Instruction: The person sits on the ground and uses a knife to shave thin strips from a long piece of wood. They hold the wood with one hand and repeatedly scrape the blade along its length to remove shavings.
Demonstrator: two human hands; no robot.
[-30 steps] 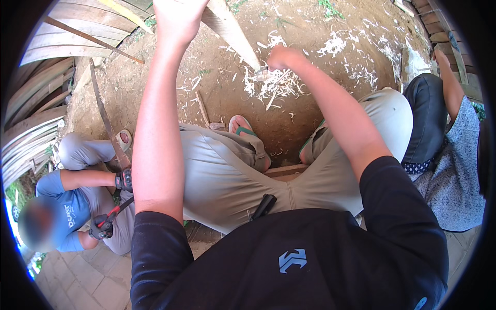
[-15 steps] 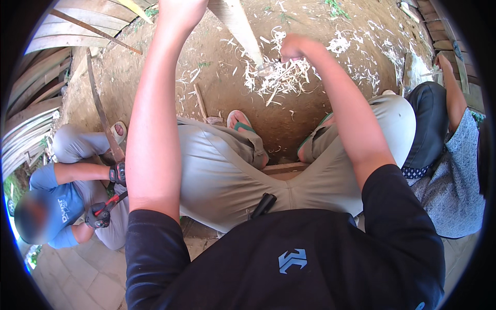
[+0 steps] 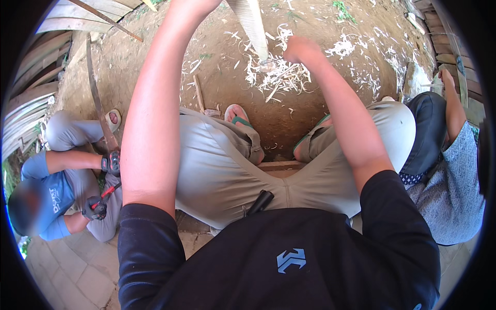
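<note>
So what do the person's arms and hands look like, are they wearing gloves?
No gloves show. Both forearms are bare, and the right hand is bare too. Short black sleeves of a T-shirt end above the elbows. The left hand runs out of the picture's top edge.

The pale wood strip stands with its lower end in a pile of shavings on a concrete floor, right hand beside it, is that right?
Not quite: the head view shows bare dirt ground, not concrete. The wood strip does end in the shavings, with the right hand beside it.
</note>
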